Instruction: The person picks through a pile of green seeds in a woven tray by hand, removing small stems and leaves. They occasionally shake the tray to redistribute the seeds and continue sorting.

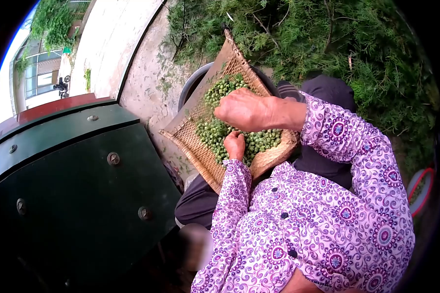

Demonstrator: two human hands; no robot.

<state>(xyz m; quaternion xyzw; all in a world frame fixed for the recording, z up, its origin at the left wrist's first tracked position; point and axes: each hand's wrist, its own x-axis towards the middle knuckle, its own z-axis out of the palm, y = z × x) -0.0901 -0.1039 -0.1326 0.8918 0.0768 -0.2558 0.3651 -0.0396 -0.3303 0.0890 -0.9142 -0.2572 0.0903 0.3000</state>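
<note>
A woven winnowing basket [189,151] lies tilted across my lap, holding a heap of small round green cones or berries [269,140] with bits of leaf among them. My right hand [244,110] is closed above the upper part of the heap, its back towards me. Just below it, my left hand [234,145] is curled shut at the heap, with the thumb against the fingers. Whatever either hand pinches is hidden by the fingers. The two hands are close together but apart.
A grey metal basin [185,95] sits partly under the basket. Leafy green branches [298,39] pile up beyond it. On the left stands a dark green panel [78,190] with metal studs. A red-rimmed container [428,181] is at the far right.
</note>
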